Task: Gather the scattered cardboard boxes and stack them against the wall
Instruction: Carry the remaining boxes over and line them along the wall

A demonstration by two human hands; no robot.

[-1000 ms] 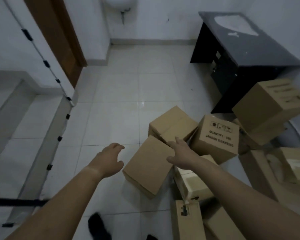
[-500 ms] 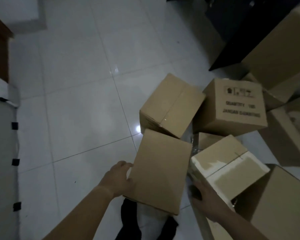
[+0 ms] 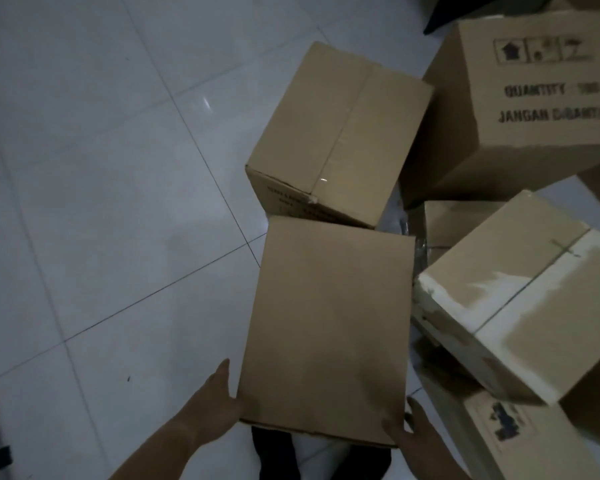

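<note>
As left hand (image 3: pixel 219 405) cups the box (image 3: pixel 329 323), right hand (image 3: pixel 411 433) pinches opposite.

Single head-worn wide-angle view, aimed steeply down onto the tiled floor (image 3: pixel 118 202) at close range. The left hand (image 3: pixel 219 407) and right hand (image 3: pixel 407 433) enter at the bottom edge with the plain box (image 3: pixel 326 323) between them; other boxes (image 3: pixel 340 133) fill the frame beyond and right of the right hand
</note>
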